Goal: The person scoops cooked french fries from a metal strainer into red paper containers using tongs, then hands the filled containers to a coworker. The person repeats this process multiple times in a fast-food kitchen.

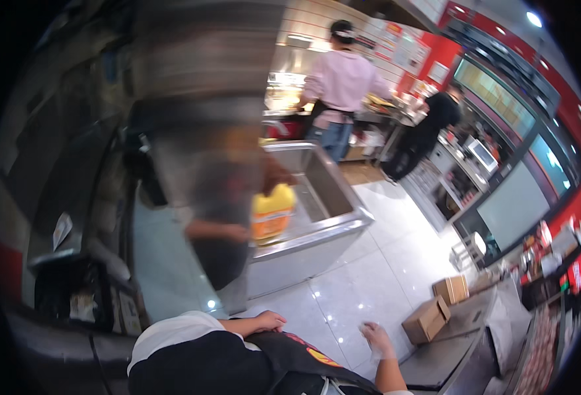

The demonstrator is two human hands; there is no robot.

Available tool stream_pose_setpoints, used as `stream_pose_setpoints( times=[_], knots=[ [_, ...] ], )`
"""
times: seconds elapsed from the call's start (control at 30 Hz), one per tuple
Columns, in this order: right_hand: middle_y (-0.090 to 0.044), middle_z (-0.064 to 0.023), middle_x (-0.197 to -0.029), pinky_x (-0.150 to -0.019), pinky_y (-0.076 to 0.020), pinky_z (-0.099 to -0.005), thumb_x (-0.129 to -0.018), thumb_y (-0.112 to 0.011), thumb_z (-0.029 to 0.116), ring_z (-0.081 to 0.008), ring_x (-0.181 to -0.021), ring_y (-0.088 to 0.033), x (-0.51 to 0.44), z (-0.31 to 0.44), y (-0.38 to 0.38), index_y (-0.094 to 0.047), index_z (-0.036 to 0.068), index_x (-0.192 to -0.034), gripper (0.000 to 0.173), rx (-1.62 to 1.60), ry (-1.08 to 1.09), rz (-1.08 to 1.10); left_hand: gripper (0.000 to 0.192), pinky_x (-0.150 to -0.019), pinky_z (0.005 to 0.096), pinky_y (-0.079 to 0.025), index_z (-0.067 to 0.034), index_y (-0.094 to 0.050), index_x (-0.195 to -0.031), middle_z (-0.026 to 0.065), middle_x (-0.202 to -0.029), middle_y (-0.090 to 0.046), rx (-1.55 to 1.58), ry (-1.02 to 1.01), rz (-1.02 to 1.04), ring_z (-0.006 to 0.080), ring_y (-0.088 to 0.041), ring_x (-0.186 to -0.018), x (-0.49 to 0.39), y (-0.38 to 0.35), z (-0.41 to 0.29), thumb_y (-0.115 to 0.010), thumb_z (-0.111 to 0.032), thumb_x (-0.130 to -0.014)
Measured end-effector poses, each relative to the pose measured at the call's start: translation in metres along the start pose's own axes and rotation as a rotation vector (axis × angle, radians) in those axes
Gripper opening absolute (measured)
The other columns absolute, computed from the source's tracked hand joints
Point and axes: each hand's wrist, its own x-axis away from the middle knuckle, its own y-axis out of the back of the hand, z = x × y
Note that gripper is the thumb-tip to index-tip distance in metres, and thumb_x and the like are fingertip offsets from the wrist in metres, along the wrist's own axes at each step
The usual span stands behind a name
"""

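My left hand (270,321) is in front of the black apron (315,345), its fingers curled in. Nothing shows in it. Lower right, my right hand (378,340) hangs over the tiled floor, fingers bent, with thin clear plastic about it that looks like a disposable glove. Whether its fingers hold anything is unclear. Ahead stands a stainless-steel sink (364,217). A yellow plastic jug (273,212) with an orange label is at its near left corner, partly hidden by a blurred steel panel (206,64).
A blurred forearm (216,231) shows against the panel, possibly a reflection. Beyond the sink, a person in a pink top (342,79) faces a counter; another in black (424,123) leans over a worktop. Cardboard boxes (426,320) stand right, near a steel counter (448,355).
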Motion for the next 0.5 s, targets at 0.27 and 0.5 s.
stream_pose_setpoints(
  times=[0.27,0.5],
  knots=[
    [-0.062,-0.0043,-0.091,-0.061,-0.0436,-0.0251,-0.086,-0.064,0.027,-0.0098,-0.067,-0.053,-0.039,0.034,0.079,-0.057,0.001,-0.121,0.044,-0.219,0.212,0.025,0.045,-0.058,0.0310,-0.047,-0.006,-0.066,-0.112,0.0071,-0.084,-0.067,-0.549,0.088,-0.109,0.0152,-0.058,-0.065,-0.120,-0.028,-0.096,-0.073,-0.028,-0.074],
    [-0.067,-0.0141,-0.087,-0.071,-0.0490,-0.0358,-0.083,-0.062,0.036,-0.0241,-0.079,-0.063,-0.125,-0.140,0.268,-0.065,0.002,-0.101,0.039,0.127,-0.291,-0.351,0.058,-0.069,0.0265,-0.050,-0.013,-0.051,-0.134,0.0064,-0.092,-0.068,-0.202,-0.093,0.234,0.0122,-0.062,-0.076,-0.271,-0.092,-0.243,-0.069,-0.011,-0.079]
  ],
)
